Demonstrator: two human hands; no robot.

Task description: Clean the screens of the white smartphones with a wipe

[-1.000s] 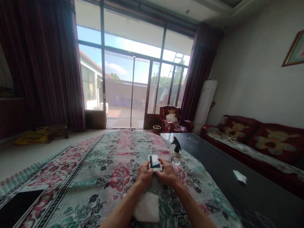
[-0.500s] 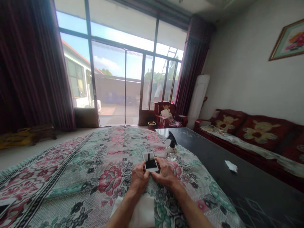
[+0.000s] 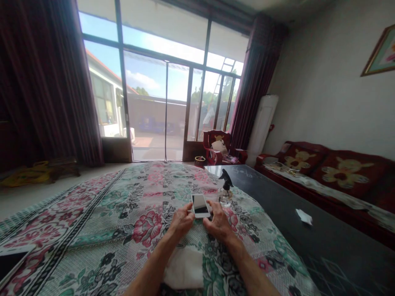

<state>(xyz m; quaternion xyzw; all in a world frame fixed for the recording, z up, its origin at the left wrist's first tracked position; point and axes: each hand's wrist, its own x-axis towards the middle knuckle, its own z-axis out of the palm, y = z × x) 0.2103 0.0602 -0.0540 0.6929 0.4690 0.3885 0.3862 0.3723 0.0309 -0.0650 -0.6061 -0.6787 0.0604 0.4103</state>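
Observation:
A white smartphone with a dark screen rests face up on the floral cloth covering the table. My left hand pinches its lower left edge. Gripping the lower right edge is my right hand, its fingers curled round the side. A small clear spray bottle with a black trigger head stands just beyond the phone, to the right. A folded white cloth lies between my forearms, near the table's front.
A dark glossy tabletop shows to the right, with a crumpled white paper on it. A tablet lies at the cloth's far left. A red sofa runs along the right wall, and a red chair stands by the glass doors.
The phone has shifted slightly away from me and now lies straighter in both hands. My head has turned a little, so the tablet at the left shows again.

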